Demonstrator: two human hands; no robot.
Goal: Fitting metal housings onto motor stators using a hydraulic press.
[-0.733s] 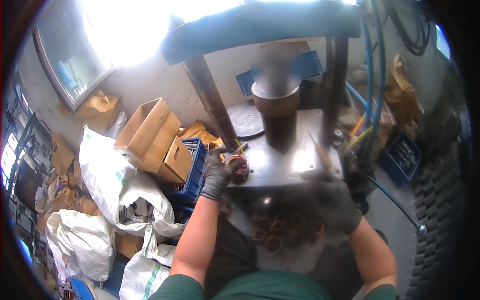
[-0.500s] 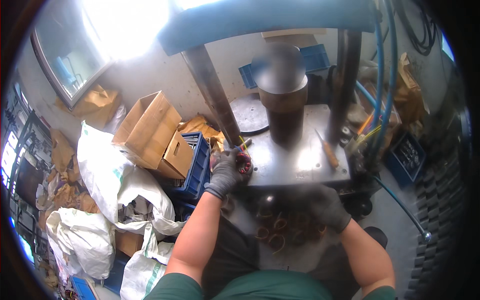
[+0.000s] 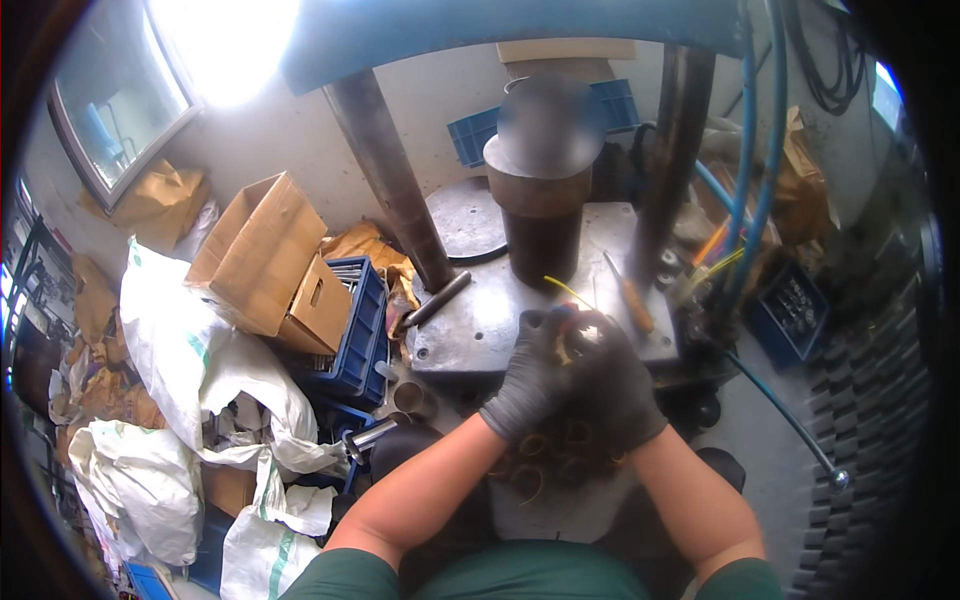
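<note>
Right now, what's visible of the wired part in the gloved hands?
The wired part, partly hidden by the gloved left hand and right hand around it, looks rounded, with a bright, coppery-looking patch. A yellow lead sticks up and leftward. It appears over the metal plate's near edge; full outline and material can't be told.

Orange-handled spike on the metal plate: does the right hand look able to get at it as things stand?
Probably yes: the orange-handled spike lies just beyond the right hand, handle end nearer, nothing visible between; but that hand seems occupied at the wired part.
</note>
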